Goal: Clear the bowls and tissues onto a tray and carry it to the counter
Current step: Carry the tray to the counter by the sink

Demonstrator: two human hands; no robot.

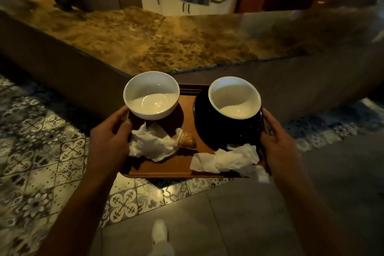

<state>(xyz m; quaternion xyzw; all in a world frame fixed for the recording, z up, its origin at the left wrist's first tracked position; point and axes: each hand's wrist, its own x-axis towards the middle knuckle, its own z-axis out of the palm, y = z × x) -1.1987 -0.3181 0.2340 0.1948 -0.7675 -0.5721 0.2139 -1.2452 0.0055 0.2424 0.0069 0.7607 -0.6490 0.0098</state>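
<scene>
Head view. Tray (182, 167), brown, held above the floor, just short of the desk (158, 41). On it: white bowl (151, 95), empty, far left; black bowl (228, 118) with white inside, far right; two crumpled tissues (151, 143) (225, 161) nearer. Left hand (110, 137) grips the left rim, right hand (278, 141) the right rim, fingers curled round.

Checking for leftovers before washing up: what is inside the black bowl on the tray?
The black bowl shows only a bare white interior, half in shadow; no food or tissue is visible.
</scene>
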